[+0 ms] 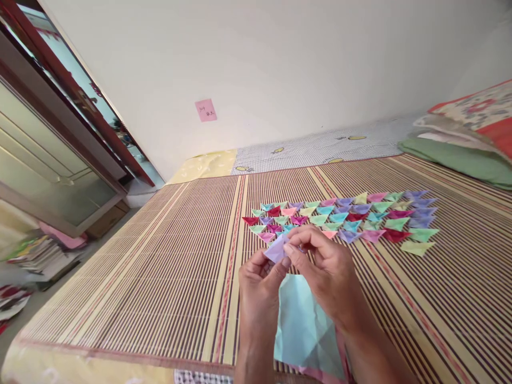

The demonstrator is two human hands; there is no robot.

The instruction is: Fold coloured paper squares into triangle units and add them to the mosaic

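Between my two hands is a small piece of folded lilac paper [276, 249]. My left hand [260, 282] pinches its lower left side with thumb and fingers. From the right, my right hand [320, 261] grips the same paper between thumb and forefinger. Below the hands lies a light blue sheet of paper [302, 325], partly covered by my right wrist, with pink paper showing under its edge. Just beyond the hands, several rows of small folded paper boats [338, 217] in many colours lie on the striped mat; my fingers hide some of them.
The striped mat [172, 266] covers a bed against a white wall. Folded bedding [460, 154] is piled at the far right. A pink note [206, 110] hangs on the wall. On the left are a door [52, 154] and a stack of papers [40, 253].
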